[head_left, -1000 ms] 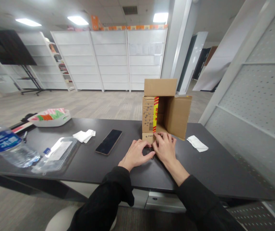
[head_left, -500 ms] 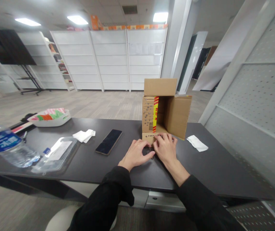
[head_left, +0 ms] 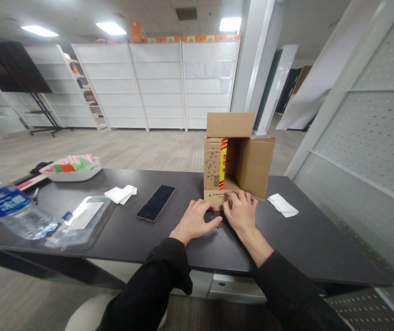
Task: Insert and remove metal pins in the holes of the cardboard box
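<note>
A cardboard box point(head_left: 213, 158) with yellow and red tape lies on its side, its opening toward me. Its lower front flap point(head_left: 212, 196) carries a row of small dark dots, and more small round heads stud the left flap. My left hand point(head_left: 195, 219) rests at the flap's left, thumb and forefinger apart around several thin dark metal pieces point(head_left: 215, 217), screws or nails. My right hand point(head_left: 240, 211) is bent against the flap's right part, fingertips drawn together at the cardboard. Whatever those fingertips hold is hidden.
Left of the hands lie a phone point(head_left: 156, 203), folded tissues point(head_left: 121, 194) and a clear plastic case point(head_left: 79, 223). A water bottle point(head_left: 10, 207) and a white basket point(head_left: 72, 169) are farther left. Another tissue point(head_left: 282, 205) lies right of the box on the dark table point(head_left: 307, 248).
My right hand has shifted slightly right along the lower flap, uncovering more of the dotted row. My left hand and the box look unmoved.
</note>
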Available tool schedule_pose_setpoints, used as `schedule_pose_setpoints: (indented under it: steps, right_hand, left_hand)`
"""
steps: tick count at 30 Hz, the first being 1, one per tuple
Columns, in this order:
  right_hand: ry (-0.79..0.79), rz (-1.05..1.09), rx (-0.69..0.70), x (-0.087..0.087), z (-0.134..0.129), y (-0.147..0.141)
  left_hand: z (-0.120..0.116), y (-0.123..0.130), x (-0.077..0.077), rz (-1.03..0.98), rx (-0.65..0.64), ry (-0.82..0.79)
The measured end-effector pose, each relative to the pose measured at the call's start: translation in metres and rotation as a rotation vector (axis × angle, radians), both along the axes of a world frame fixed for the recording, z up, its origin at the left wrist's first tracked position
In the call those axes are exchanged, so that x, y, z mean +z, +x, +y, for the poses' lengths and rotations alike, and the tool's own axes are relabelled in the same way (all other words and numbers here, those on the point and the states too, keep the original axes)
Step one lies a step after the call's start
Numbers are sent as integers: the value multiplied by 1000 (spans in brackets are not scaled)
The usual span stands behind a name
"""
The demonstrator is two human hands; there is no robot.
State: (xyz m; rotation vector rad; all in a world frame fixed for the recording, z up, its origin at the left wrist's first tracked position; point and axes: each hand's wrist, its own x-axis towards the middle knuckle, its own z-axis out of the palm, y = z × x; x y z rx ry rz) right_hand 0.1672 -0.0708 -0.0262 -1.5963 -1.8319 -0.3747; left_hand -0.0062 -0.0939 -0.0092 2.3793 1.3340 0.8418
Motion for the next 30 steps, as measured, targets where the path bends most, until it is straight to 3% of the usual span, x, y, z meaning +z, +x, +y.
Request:
schedule_pose_setpoints:
  steps: [30]
  right_hand:
    - [13,-13,-2,-2,8,-2]
  left_hand:
    - [1,0,-1,15,-5,10]
